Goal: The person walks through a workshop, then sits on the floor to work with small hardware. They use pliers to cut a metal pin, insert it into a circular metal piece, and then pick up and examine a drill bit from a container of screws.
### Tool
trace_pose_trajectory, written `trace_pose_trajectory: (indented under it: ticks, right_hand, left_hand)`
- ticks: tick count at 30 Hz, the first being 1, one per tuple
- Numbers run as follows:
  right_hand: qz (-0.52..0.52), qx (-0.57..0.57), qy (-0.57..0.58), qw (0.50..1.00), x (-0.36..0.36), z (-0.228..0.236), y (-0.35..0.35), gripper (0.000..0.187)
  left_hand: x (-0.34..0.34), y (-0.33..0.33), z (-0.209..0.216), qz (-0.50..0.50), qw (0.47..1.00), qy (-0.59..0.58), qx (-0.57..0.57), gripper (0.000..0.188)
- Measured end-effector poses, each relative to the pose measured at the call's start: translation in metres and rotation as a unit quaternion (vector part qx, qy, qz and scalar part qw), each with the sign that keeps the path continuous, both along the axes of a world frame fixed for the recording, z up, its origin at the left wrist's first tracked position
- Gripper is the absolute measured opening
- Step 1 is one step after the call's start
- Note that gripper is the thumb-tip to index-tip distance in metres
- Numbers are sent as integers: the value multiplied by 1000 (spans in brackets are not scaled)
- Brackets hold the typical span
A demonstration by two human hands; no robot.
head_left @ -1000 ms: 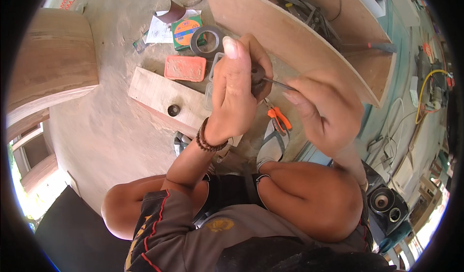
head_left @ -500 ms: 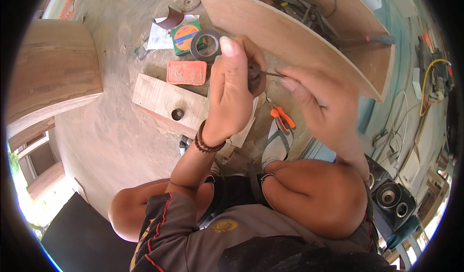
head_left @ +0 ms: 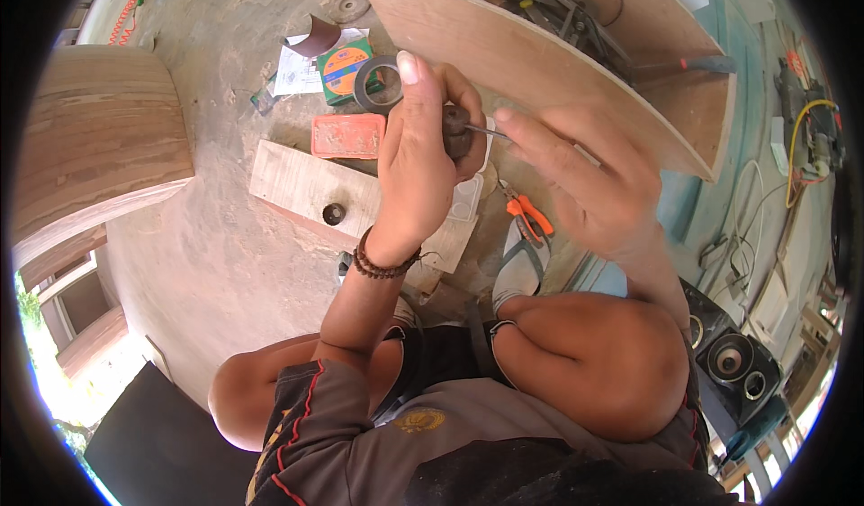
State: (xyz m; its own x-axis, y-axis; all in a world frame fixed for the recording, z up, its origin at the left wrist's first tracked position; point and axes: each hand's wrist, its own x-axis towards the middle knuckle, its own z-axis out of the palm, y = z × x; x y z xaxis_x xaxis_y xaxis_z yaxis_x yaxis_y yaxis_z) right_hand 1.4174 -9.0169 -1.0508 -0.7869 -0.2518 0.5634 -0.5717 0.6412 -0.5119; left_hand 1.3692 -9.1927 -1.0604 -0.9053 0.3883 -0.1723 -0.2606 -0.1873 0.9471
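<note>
Left hand (head_left: 417,171) clasped a dark-brown rounded piece (head_left: 456,135) | right hand (head_left: 594,184) met a slim grey metal rod (head_left: 487,131), pinch unclear on my feed | slack grip, I judged, risked slipping

Toward twelve o'clock, the left hand (head_left: 418,160) hides much of a dark rounded part (head_left: 456,130), and whether a thin rod (head_left: 490,132) enters it or only touches it is too small to tell; the right hand (head_left: 596,182), slightly blurred, hides the rod's other end and its own grip. The left hand also partly covers a clear case (head_left: 463,200) and, at eleven o'clock, a dark ring (head_left: 359,89). A wooden box (head_left: 468,38) is cut off toward one o'clock, a curved wooden piece (head_left: 108,128) toward ten.
</note>
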Motion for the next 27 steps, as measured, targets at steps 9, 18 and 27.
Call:
trace_pose_trajectory:
  ticks: [9, 18, 27]
  right_hand:
    - [21, -146, -298, 943, 5, 9, 4, 13]
    - [116, -133, -321, 930, -11, -13, 15, 16]
    - [73, -111, -312, 941, -9, -31, 9, 14]
  left_hand:
    - [0, 2, -3, -27, 992, 73, -99, 65]
    - [-8, -6, -15, -88, 932, 265, -230, 60]
    - [-6, 3, -24, -53, 919, 253, -298, 59]
